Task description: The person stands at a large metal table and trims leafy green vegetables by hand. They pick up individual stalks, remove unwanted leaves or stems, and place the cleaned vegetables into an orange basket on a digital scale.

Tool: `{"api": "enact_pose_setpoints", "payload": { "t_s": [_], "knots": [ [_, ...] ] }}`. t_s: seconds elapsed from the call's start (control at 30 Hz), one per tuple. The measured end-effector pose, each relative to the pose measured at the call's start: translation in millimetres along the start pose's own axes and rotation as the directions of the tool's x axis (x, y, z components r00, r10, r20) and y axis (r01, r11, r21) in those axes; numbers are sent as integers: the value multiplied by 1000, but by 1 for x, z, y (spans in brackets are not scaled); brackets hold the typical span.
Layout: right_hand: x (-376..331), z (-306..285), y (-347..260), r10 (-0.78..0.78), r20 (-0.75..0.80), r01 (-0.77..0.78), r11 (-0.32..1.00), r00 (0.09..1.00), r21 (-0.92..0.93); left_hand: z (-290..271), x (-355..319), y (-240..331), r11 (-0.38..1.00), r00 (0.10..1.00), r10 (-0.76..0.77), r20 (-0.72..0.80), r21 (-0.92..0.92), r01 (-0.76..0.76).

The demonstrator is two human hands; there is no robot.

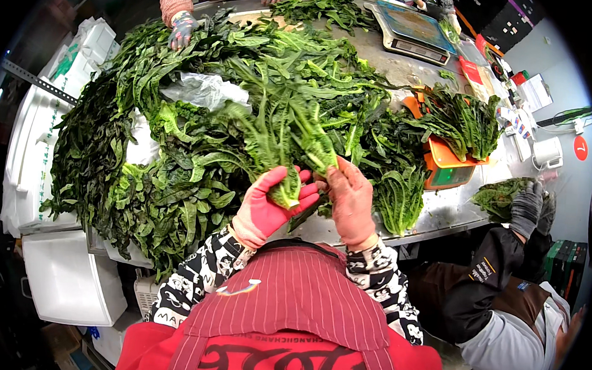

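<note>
My left hand (271,207), in a pink-red glove, cradles the pale cut base of a leafy green lettuce bunch (269,146). Its fingers curl loosely around the stem end, and the leaves point away from me. Close beside it, my right hand (351,205) pinches a lettuce leaf (317,144) near its pale lower end. Both hands are above the near edge of a big heap of long-leaved lettuce (196,148). Some of the leaves between my hands are blurred.
An orange scale (446,168) at right carries lettuce; another bunch (401,199) lies beside it. A flat scale (414,31) stands far right. Co-workers' gloved hands show across the heap (182,30) and at right (526,209). A white foam box (67,276) sits at lower left.
</note>
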State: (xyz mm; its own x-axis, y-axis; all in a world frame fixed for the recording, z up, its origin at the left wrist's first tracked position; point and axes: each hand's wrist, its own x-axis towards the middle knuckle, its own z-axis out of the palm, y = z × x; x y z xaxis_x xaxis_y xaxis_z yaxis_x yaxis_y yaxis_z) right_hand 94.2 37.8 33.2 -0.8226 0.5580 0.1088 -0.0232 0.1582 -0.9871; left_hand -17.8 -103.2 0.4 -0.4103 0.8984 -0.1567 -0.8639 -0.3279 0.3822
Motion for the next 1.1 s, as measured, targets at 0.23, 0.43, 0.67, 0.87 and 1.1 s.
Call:
{"api": "enact_pose_setpoints", "payload": {
  "t_s": [0.23,0.43,0.67,0.87,1.1],
  "knots": [
    [-4,-8,-18,251,271,-342,312,929,886,9,-3,5,876,988,-122,91,-458,150],
    [-20,0,18,272,68,-276,871,960,407,13,-2,8,959,977,-42,211,-267,99],
    [-16,-10,16,216,6,-216,975,976,55,3,2,8,858,975,-124,183,-475,198],
    [-17,-8,7,290,38,-292,954,956,72,-4,5,-1,984,979,10,202,-178,26],
    [-11,0,29,244,-137,-210,951,960,227,13,2,-3,999,995,33,95,11,-34]
  ]
}}
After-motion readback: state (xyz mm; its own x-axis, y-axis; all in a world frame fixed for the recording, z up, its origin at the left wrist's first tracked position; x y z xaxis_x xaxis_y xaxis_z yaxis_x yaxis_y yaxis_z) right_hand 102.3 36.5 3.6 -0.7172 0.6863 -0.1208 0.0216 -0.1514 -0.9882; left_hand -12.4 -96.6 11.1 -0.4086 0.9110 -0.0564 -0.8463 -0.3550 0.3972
